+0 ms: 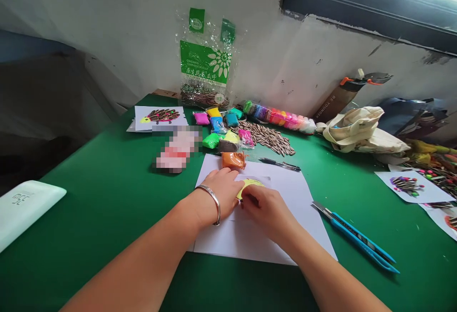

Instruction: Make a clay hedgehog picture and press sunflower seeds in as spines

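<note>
My left hand point(222, 194), with a silver bangle at its wrist, lies flat over a small white card point(266, 179) on larger white paper point(221, 243). Its fingers are stretched out beside a flat yellow clay shape point(254, 183). Over the lower edge of that shape, my right hand point(267, 207) has its fingers bent and drawn together; what they pinch, if anything, is hidden. Just beyond my left fingertips rests an orange clay packet point(233, 160). A black pen point(280, 163) lies across the paper's far edge.
Coloured clay packets point(217, 124) and sunflower seeds point(273, 137) lie farther back, before a seed bag point(207, 64). A blue cutter point(357, 236) with its blade out is at right. Also around are finished cards point(160, 118), a bottle point(337, 95) and a white device point(30, 207).
</note>
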Available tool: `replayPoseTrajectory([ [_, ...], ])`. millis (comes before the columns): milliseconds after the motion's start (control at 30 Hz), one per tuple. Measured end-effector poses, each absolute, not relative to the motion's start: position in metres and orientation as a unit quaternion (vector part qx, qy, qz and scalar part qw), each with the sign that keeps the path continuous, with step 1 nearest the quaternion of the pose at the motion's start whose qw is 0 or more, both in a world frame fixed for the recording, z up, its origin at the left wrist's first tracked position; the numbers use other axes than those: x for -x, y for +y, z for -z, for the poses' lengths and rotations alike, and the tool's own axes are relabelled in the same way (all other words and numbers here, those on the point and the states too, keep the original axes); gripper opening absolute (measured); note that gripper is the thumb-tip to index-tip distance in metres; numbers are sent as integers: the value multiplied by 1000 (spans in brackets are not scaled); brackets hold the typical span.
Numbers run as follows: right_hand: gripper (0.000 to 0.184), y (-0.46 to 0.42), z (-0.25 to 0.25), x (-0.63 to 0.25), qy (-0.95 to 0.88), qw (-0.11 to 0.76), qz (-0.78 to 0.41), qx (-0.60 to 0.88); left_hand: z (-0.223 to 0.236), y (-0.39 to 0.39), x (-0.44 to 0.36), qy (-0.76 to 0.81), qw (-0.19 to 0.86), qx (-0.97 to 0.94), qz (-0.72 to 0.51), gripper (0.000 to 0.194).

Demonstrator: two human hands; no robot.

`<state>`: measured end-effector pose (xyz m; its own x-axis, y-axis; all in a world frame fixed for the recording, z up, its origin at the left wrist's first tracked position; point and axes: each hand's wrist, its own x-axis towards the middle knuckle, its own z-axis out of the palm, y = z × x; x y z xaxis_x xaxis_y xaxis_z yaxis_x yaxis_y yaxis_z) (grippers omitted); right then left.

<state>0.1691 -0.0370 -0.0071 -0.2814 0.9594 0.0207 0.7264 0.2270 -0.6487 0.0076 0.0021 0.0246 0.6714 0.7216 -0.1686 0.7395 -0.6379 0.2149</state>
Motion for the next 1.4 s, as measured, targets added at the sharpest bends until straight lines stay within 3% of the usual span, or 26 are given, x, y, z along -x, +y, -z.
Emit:
replayPoseTrajectory([
  [900, 16, -42, 19, -175, -787, 207, -207, 543, -22, 2, -8, 407, 132, -903, 28, 13],
  [1400, 17, -46, 11, -175, -778, 192, -233, 550, -20, 3, -8, 401, 129, -907, 22, 15],
])
